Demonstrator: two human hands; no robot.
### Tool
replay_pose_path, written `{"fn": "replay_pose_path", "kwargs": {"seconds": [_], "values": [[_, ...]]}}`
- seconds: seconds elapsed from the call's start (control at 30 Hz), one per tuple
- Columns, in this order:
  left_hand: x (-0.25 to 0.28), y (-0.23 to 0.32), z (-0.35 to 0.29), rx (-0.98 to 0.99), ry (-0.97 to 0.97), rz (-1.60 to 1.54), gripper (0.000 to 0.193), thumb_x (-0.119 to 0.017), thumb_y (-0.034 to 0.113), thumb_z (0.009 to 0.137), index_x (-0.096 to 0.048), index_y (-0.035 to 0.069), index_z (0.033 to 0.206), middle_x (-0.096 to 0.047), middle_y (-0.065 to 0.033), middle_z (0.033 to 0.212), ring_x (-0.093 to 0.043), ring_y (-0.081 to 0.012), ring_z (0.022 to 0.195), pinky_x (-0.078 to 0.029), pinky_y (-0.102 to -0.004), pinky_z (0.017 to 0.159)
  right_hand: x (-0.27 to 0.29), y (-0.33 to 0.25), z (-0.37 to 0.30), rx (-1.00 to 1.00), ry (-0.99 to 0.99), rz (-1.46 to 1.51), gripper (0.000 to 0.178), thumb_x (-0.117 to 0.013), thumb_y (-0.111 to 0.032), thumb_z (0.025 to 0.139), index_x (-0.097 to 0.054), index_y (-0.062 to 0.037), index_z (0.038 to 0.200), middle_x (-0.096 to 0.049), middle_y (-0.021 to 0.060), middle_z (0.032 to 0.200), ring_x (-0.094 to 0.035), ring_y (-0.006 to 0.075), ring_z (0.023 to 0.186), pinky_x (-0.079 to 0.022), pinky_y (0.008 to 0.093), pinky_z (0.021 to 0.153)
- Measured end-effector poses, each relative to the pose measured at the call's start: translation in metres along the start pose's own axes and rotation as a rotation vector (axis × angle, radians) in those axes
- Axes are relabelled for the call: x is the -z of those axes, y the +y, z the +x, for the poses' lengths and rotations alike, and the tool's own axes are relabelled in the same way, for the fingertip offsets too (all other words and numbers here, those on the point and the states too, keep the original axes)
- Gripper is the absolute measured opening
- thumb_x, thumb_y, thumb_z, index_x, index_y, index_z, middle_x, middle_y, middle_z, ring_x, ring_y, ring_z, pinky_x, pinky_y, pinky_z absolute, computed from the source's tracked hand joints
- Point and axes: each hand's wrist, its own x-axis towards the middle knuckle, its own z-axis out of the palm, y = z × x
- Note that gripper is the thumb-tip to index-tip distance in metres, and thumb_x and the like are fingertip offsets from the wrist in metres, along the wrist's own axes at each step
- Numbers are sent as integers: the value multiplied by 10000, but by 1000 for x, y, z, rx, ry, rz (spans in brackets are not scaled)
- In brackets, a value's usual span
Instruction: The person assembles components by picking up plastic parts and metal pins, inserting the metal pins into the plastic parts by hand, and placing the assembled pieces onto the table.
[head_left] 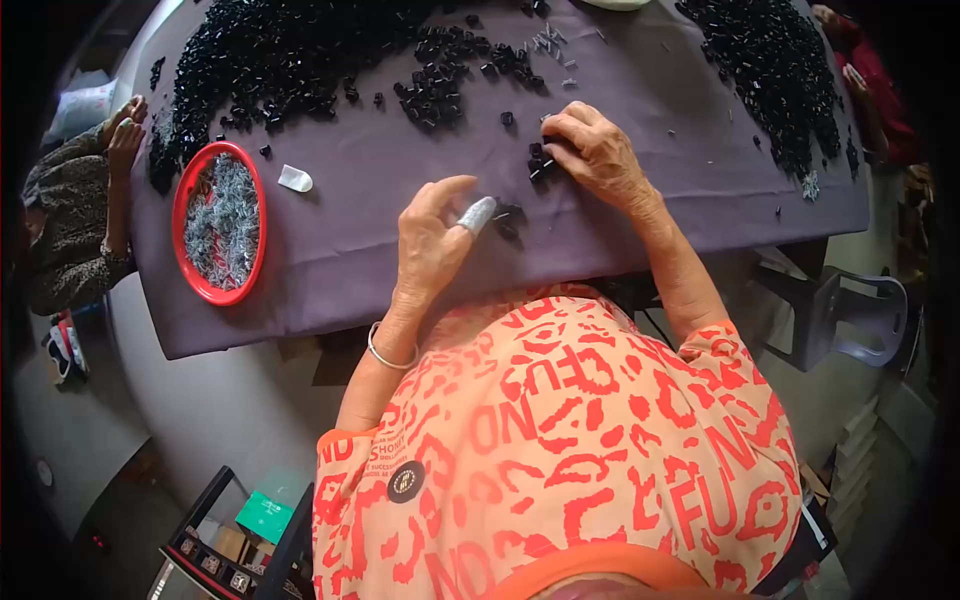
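My left hand (pixel 428 240) is held low over the near part of the table, thumb and index finger apart. A whitish cover (pixel 478 215) wraps its thumb. Just beyond that thumb tip lies a dark, blurred patch of small black parts (pixel 508 220); I see nothing gripped. Farther right, my right hand (pixel 605 155) bends over a few small black plastic parts (pixel 538 165), its thumb and index finger closed around one of them. Its fingers partly hide that part. A thin pale pin shows against the group. One single black part (pixel 507 118) lies a little beyond.
Large heaps of black parts cover the far left (pixel 270 60) and far right (pixel 770 70) of the purple tablecloth (pixel 350 235). A red oval basket (pixel 180 225) holds many thin metal pins. Loose pins (pixel 548 40) lie farther back. Other people's hands (pixel 125 135) rest at the left edge.
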Motion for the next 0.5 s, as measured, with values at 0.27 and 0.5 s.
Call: {"fn": "replay_pose_path", "kwargs": {"seconds": [0.27,0.5], "values": [[-8,11,6,-122,179,-349,168,-686,67,780,-663,17,939,-600,-62,807,-557,-131,717,-451,-258,658,5,-16,-11,-286,106,821,134,-657,11,810,-594,-28,922,-617,-1,808,-569,55,732,-470,202,654],[-16,28,20,-130,65,-298,150,-656,33,772,-663,22,922,-594,-64,800,-563,-140,731,-445,-251,676,12,-18,-18,-344,121,1334,114,-610,14,850,-605,-8,962,-664,114,924,-637,147,793,-537,269,709]]}}
